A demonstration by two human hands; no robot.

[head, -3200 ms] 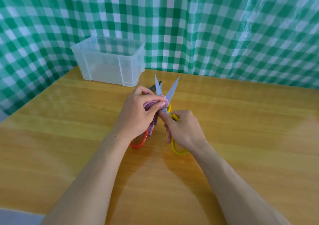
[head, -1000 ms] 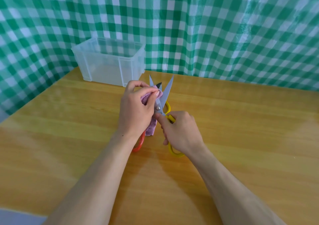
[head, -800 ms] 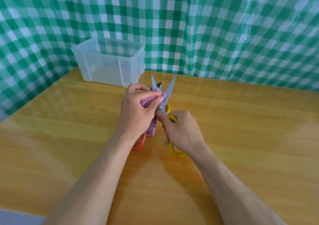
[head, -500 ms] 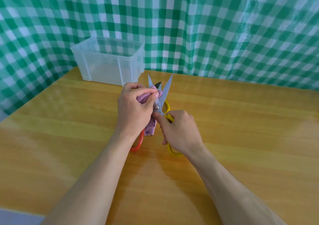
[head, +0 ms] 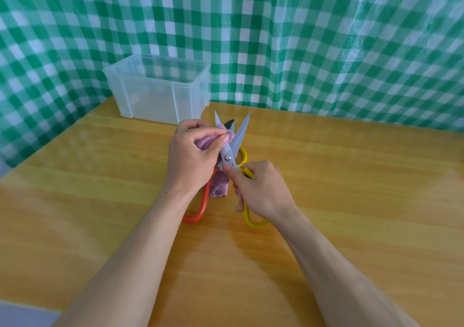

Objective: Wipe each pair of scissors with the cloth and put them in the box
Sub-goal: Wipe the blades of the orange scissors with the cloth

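Scissors (head: 229,151) at frame centre are pointing open blades up-frame toward the box (head: 150,98), upper left; left hand (head: 190,162) is pinching cloth (head: 204,142) on one blade, right hand (head: 262,192) is gripping the handle.

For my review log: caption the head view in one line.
Left hand wipes open scissors with a purple cloth; right hand grips the handle, box behind.

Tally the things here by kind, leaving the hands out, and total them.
Scissors: 2, the held pair and a dark-tipped pair behind it; the handles overlap, so more cannot be ruled out.
Cloth: 1
Box: 1
Total: 4
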